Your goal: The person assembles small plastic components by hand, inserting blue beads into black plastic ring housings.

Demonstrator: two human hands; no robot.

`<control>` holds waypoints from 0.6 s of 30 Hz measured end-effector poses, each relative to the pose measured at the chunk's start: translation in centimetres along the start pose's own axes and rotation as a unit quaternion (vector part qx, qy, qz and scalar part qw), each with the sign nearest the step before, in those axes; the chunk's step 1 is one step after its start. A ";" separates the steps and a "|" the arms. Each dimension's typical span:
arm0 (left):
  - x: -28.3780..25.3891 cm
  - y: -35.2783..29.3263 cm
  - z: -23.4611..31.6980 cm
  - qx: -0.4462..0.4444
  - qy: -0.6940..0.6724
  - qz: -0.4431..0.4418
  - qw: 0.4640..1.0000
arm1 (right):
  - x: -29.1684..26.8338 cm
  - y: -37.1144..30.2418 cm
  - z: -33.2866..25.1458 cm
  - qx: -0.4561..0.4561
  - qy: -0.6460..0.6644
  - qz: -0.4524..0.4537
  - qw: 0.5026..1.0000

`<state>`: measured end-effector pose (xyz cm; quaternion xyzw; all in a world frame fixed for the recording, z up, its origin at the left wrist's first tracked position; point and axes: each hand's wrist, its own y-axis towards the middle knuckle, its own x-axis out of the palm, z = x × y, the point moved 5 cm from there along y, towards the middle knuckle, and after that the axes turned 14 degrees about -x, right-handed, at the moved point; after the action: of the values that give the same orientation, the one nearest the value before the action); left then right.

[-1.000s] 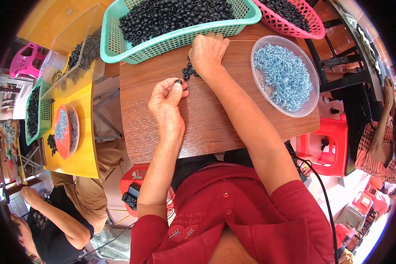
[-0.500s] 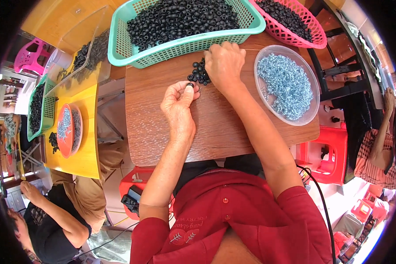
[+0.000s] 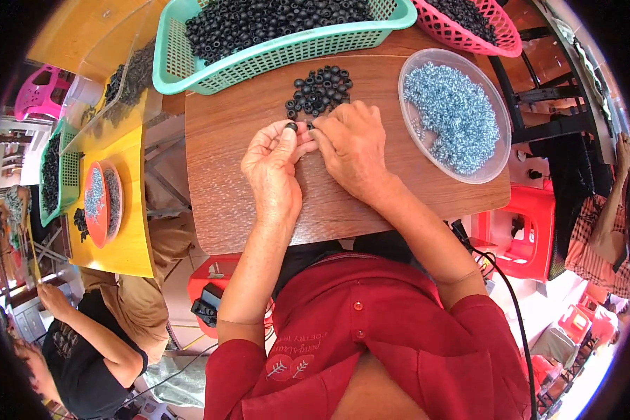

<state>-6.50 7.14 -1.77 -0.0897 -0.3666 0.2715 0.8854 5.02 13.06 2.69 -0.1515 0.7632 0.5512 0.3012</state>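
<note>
My left hand [image 3: 274, 168] is closed, pinching a small black ring-shaped piece [image 3: 291, 127] between thumb and forefinger. My right hand [image 3: 353, 148] meets it just to the right, thumb and forefinger pressed together on a small dark piece [image 3: 311, 127], partly hidden by the fingers. Just beyond both hands lies a loose pile of the same black pieces [image 3: 327, 85] on the brown wooden table [image 3: 241, 189]. To the right of the pile stands a round clear plastic bowl [image 3: 505, 122] with many tiny pale blue translucent pieces [image 3: 462, 105].
A green plastic basket [image 3: 273, 59] full of black pieces stands at the table's far edge. Beside it is a pink basket [image 3: 507, 47]. Leftward, a yellow table [image 3: 129, 241] bears a red dish [image 3: 94, 227], and a person [image 3: 94, 350] sits there. A red stool [image 3: 535, 231] stands right.
My right hand has come back from the pile toward my left hand, with a dark piece in its fingers. The pile now lies uncovered. The view has shifted slightly.
</note>
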 end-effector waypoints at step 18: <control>-1.6 -1.3 2.7 0.030 0.071 0.055 0.996 | -0.9 -1.4 0.5 0.139 0.154 0.018 0.978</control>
<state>-8.71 5.06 -0.33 -0.1021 -0.2890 0.3236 0.8952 6.59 12.97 2.12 -0.1775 0.8719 0.4156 0.1884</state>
